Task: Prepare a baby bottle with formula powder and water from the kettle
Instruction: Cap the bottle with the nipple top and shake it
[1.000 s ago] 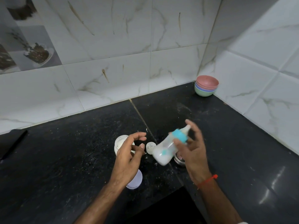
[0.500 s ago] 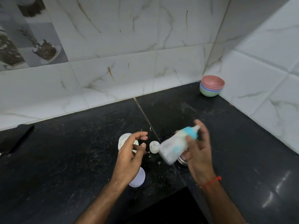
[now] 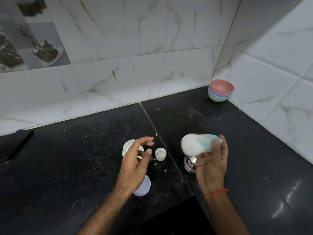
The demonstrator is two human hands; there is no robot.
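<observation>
My right hand grips a baby bottle with a teal collar and milky white liquid inside. The bottle is motion-blurred and lies almost level, its base to the left, above a small steel vessel on the black counter. My left hand hovers with loosely curled fingers and holds nothing. Under it stand an open white formula jar and a pale round lid. A small clear bottle cap stands between my hands.
A stack of pastel bowls sits in the far right corner by the tiled walls. A dark flat object lies at the counter's left edge. Powder specks dot the black counter. The counter's front edge drops off below my wrists.
My right hand has swung the bottle from tilted base-down to nearly level, and it is now blurred with motion. My left hand has stayed over the jar.
</observation>
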